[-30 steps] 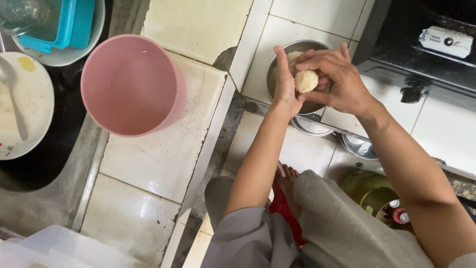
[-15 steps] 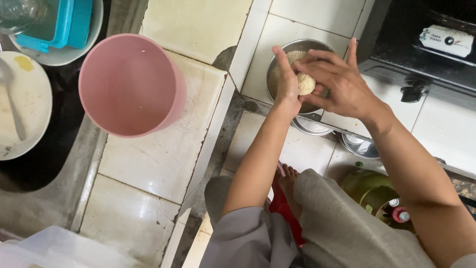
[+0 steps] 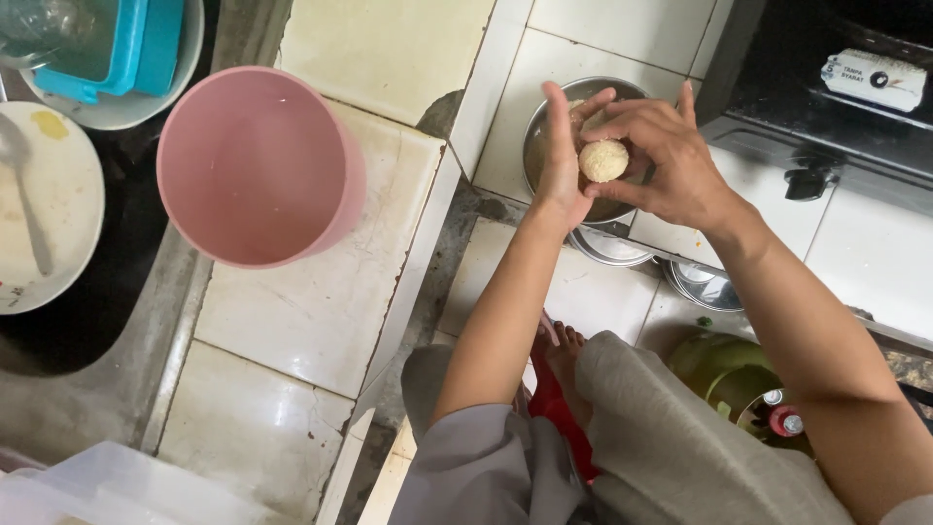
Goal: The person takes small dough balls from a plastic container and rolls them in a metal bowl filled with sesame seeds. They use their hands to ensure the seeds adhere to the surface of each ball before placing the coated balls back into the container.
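Both hands cup one pale dough ball (image 3: pixel 604 159) above a metal bowl (image 3: pixel 544 117): left hand (image 3: pixel 562 156) open-palmed against it, right hand (image 3: pixel 666 160) fingers curled around it.

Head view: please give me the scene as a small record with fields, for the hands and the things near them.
left hand: open palm against the dough ball
right hand: fingers curled around the ball
dough ball: pale, round, held between both hands
metal bowl: under the hands, on white tiles
pink bucket: empty, on the tiled ledge
white plate: with a spoon, at far left
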